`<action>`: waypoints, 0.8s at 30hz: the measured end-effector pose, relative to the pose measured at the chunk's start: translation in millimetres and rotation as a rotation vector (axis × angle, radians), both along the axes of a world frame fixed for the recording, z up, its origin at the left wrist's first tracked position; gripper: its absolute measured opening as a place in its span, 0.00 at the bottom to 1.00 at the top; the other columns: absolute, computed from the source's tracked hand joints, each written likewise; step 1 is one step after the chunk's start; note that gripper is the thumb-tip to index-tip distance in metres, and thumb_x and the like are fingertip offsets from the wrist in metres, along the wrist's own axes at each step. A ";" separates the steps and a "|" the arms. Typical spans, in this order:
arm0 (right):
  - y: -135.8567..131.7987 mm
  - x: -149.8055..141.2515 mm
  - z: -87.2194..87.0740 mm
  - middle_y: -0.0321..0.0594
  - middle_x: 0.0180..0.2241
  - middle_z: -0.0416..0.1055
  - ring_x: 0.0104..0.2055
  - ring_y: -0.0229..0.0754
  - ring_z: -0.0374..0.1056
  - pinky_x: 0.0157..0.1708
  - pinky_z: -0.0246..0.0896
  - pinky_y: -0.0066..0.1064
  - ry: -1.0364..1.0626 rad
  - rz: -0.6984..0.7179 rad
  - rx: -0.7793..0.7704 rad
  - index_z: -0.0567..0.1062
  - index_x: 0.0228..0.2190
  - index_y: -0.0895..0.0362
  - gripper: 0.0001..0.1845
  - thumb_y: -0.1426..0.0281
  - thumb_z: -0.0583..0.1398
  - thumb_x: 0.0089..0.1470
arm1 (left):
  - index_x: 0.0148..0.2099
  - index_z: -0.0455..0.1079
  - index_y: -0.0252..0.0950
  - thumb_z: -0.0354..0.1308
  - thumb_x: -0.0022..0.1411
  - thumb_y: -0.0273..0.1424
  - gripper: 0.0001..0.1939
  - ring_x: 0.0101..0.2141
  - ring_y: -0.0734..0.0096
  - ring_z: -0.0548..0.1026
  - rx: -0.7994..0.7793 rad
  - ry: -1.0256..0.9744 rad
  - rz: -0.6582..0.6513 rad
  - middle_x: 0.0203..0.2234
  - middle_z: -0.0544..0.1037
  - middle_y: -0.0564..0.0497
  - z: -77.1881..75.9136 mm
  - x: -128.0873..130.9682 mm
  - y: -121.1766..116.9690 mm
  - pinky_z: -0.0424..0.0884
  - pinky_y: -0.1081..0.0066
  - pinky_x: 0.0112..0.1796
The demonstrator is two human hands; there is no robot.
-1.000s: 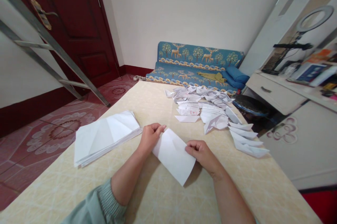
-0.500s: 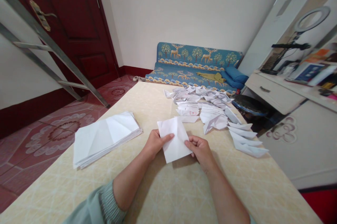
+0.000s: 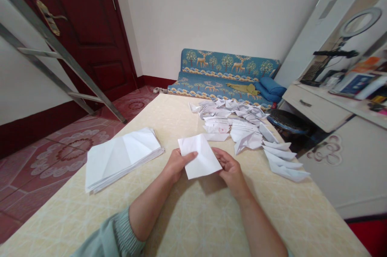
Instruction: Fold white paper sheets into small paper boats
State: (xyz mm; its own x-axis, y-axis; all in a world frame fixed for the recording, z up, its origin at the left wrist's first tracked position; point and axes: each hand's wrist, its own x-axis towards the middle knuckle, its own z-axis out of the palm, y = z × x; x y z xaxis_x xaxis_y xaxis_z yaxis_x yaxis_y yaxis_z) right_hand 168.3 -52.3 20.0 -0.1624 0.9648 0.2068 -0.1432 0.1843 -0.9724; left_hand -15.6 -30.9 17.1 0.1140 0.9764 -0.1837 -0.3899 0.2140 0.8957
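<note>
A folded white sheet of paper (image 3: 202,159) is held up above the table, tilted, with a crease across it. My left hand (image 3: 178,163) grips its left edge, thumb on top and fingers underneath. At the right edge is my right hand (image 3: 228,167), its fingers curled behind the paper and partly hidden by it. A stack of creased white paper (image 3: 121,156) lies to the left of my hands. Beyond and to the right sit many folded paper boats (image 3: 246,134), some with print on them, and a short row of plain boats (image 3: 282,160).
The table (image 3: 193,224) has a pale yellow patterned cover. Behind it stands a blue sofa (image 3: 211,75) with deer patterns. A metal ladder (image 3: 69,63) leans at the left by a dark red door (image 3: 87,19). On the right are a black stool (image 3: 286,120) and a white cabinet (image 3: 350,160).
The paper has turned and tipped a little, its lower corner rising. My right thumb has slid off the front of the paper, and the right fingers are now behind its edge.
</note>
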 end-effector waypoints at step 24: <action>1.1 9.4 -1.3 0.38 0.34 0.75 0.37 0.43 0.70 0.38 0.63 0.32 -0.223 -0.275 0.137 0.79 0.28 0.55 0.14 0.78 0.57 0.40 | 0.38 0.77 0.33 0.63 0.48 0.30 0.13 0.38 0.59 0.76 0.458 0.292 -0.187 0.37 0.79 0.43 1.4 7.7 -4.0 0.71 0.66 0.41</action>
State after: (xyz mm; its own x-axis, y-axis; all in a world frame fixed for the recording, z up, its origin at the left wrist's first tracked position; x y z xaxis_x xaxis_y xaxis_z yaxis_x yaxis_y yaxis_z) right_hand 177.7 -51.2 18.7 0.0431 0.9444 0.3261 0.1419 0.3173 -0.9377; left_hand -7.9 -35.0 18.5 0.3000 0.9320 0.2035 -0.1049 -0.1798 0.9781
